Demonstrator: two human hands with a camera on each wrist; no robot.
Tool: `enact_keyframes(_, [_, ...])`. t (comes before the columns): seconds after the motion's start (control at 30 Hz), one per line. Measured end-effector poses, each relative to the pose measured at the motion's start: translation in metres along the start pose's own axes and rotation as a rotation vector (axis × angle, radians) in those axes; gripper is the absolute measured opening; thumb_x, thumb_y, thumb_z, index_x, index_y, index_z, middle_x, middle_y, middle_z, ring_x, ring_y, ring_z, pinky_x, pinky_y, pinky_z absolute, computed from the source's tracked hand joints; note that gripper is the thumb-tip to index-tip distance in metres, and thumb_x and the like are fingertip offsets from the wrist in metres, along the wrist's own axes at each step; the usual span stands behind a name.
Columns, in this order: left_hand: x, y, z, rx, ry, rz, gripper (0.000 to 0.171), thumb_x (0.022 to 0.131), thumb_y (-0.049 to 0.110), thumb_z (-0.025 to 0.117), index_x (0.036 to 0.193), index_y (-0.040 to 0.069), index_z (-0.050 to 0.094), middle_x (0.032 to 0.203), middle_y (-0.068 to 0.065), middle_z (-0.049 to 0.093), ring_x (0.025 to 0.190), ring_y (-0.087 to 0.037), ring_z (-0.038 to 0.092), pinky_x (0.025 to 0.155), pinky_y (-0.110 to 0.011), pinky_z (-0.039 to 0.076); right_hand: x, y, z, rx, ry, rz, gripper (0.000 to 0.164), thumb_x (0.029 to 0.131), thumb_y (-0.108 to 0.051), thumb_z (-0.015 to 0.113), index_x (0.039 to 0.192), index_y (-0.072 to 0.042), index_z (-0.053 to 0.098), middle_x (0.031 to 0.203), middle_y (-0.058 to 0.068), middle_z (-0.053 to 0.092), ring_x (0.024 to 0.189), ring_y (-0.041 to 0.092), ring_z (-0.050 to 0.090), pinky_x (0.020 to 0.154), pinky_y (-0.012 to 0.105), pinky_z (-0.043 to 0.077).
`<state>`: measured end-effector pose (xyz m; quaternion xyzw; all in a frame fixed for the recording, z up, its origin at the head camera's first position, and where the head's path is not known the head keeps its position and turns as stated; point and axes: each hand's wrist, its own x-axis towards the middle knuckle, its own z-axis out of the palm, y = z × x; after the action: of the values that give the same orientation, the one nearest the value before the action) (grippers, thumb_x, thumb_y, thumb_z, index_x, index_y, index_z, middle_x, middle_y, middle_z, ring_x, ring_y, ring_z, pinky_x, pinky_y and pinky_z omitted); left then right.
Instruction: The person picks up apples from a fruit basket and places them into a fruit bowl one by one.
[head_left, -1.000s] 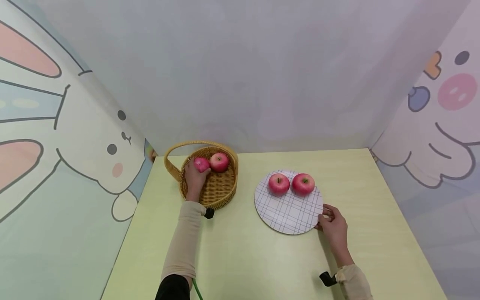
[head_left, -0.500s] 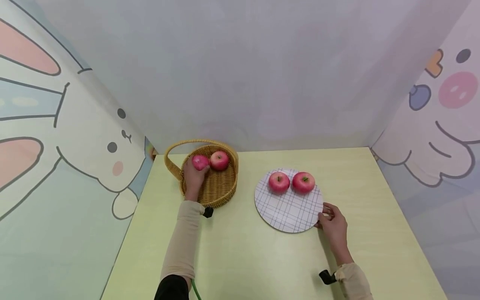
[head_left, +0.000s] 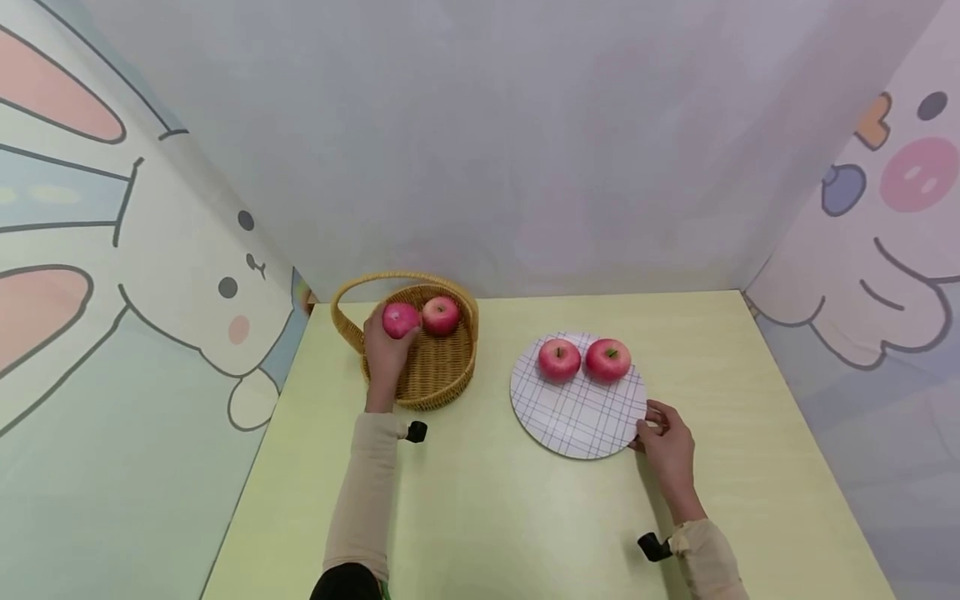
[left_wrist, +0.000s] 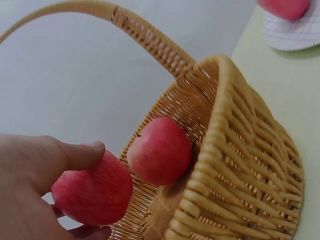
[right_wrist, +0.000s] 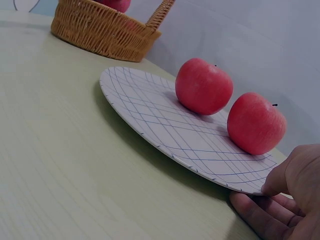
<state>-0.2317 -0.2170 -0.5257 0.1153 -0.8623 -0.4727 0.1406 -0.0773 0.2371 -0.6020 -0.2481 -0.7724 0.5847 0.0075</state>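
Observation:
My left hand [head_left: 386, 354] grips a red apple [left_wrist: 95, 192], thumb over its top, inside the wicker basket's [head_left: 429, 392] left part. Beside it in the basket lies another apple [left_wrist: 161, 151], apart from my fingers. On the right, my right hand [head_left: 669, 454] pinches the rim of a round white plate [head_left: 577, 421] with a blue check pattern. Its thumb lies on the edge and its fingers are under it, as the right wrist view shows. Two red apples, a left one [head_left: 558, 360] and a right one [head_left: 608, 360], stand side by side at the plate's back.
The basket's arched handle [head_left: 405, 275] rises at the back, over the apples. A pale yellow table [head_left: 510, 517] carries basket and plate, with a grey-white backdrop [head_left: 525, 167] behind. A cartoon rabbit panel [head_left: 172, 250] is at the left, another cartoon panel [head_left: 885, 267] at the right.
My left hand has raised the apple slightly, and more of it shows above the fingers. The head view has shifted a little. My right hand keeps its hold on the plate.

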Motion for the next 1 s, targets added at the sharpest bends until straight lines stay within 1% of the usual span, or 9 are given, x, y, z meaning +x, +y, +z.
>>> enact_keyframes(0.13, [-0.010, 0.007, -0.004, -0.033, -0.001, 0.014, 0.082, 0.090, 0.018, 0.081, 0.159, 0.007, 0.039, 0.159, -0.023, 0.040, 0.148, -0.040, 0.042, 0.121, -0.060, 0.037, 0.001, -0.001, 0.000, 0.002, 0.001, -0.012, 0.052, 0.102, -0.007, 0.062, 0.152, -0.005, 0.047, 0.135, 0.020, 0.060, 0.079, 0.000, 0.066, 0.067, 0.024, 0.063])
enact_keyframes(0.23, [-0.019, 0.012, -0.006, -0.042, 0.001, 0.035, 0.082, 0.090, 0.018, 0.081, 0.159, 0.007, 0.039, 0.161, -0.022, 0.039, 0.149, -0.040, 0.041, 0.121, -0.062, 0.037, 0.001, -0.002, 0.000, 0.008, -0.001, -0.017, 0.052, 0.102, -0.007, 0.062, 0.152, -0.004, 0.047, 0.135, 0.022, 0.060, 0.078, 0.000, 0.066, 0.066, 0.024, 0.063])
enact_keyframes(0.43, [-0.041, 0.025, -0.009, -0.068, -0.001, 0.057, 0.082, 0.087, 0.018, 0.084, 0.158, 0.010, 0.043, 0.158, -0.019, 0.043, 0.147, -0.038, 0.044, 0.119, -0.061, 0.040, -0.001, -0.003, -0.001, 0.006, -0.003, 0.004, 0.053, 0.102, -0.007, 0.063, 0.153, -0.005, 0.047, 0.136, 0.022, 0.059, 0.078, 0.001, 0.066, 0.066, 0.024, 0.063])
enact_keyframes(0.53, [-0.049, 0.032, -0.009, -0.072, -0.007, 0.063, 0.083, 0.086, 0.017, 0.085, 0.158, 0.011, 0.043, 0.158, -0.018, 0.044, 0.146, -0.038, 0.045, 0.118, -0.062, 0.040, -0.001, -0.003, -0.001, 0.006, -0.001, 0.006, 0.053, 0.102, -0.007, 0.062, 0.153, -0.004, 0.047, 0.136, 0.022, 0.059, 0.078, 0.001, 0.066, 0.066, 0.024, 0.063])
enact_keyframes(0.63, [-0.058, 0.040, -0.007, -0.090, -0.025, 0.062, 0.084, 0.086, 0.019, 0.085, 0.158, 0.012, 0.042, 0.157, -0.017, 0.045, 0.146, -0.038, 0.046, 0.118, -0.062, 0.041, -0.001, -0.003, -0.002, 0.003, 0.008, 0.008, 0.053, 0.102, -0.006, 0.063, 0.152, -0.004, 0.047, 0.135, 0.022, 0.059, 0.078, 0.001, 0.065, 0.065, 0.023, 0.062])
enact_keyframes(0.8, [-0.075, 0.049, -0.003, -0.142, -0.075, 0.043, 0.085, 0.085, 0.020, 0.086, 0.158, 0.013, 0.042, 0.157, -0.014, 0.046, 0.145, -0.035, 0.046, 0.117, -0.060, 0.043, -0.001, -0.003, -0.001, 0.006, 0.007, 0.011, 0.053, 0.102, -0.007, 0.062, 0.153, -0.005, 0.047, 0.136, 0.021, 0.058, 0.078, 0.001, 0.065, 0.066, 0.023, 0.063])
enact_keyframes(1.0, [-0.091, 0.058, 0.001, -0.221, -0.135, 0.056, 0.087, 0.082, 0.016, 0.089, 0.157, 0.013, 0.043, 0.154, -0.011, 0.050, 0.143, -0.032, 0.049, 0.113, -0.058, 0.048, 0.000, -0.003, 0.000, -0.002, -0.003, 0.019, 0.053, 0.102, -0.008, 0.062, 0.153, -0.006, 0.046, 0.136, 0.020, 0.058, 0.080, 0.002, 0.066, 0.067, 0.023, 0.063])
